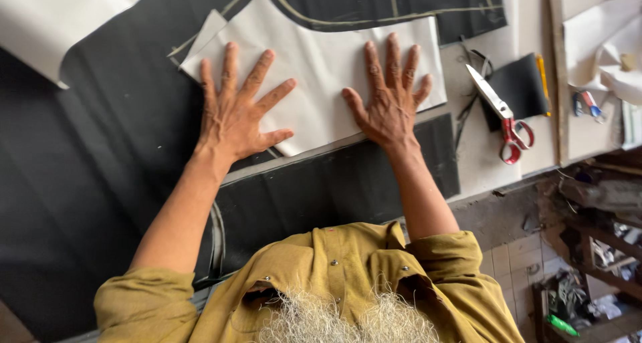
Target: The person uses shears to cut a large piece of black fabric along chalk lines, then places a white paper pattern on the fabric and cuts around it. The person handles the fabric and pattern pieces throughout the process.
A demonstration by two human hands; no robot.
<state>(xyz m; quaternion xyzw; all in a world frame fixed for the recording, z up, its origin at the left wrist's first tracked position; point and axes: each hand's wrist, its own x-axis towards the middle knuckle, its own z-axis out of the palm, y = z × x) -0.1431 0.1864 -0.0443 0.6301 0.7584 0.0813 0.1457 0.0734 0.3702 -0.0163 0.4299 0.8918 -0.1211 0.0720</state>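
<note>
Here both hands, left hand and right hand, fingers splayed flat on stiff white paper pattern over black cloth

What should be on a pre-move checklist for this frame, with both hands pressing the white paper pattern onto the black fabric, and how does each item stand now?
1. Left hand flat on the white paper pattern, fingers spread: ok.
2. Right hand flat on the pattern near its lower edge: ok.
3. Pattern lying smooth on the black fabric: ok where visible; the part under the hands is hidden.
4. Pattern edge matched to the chalk line on the fabric: cannot tell.
5. Scissors clear of both hands, lying on the table to the right: ok.
6. Fabric free of wrinkles under the pattern: cannot tell.
</note>
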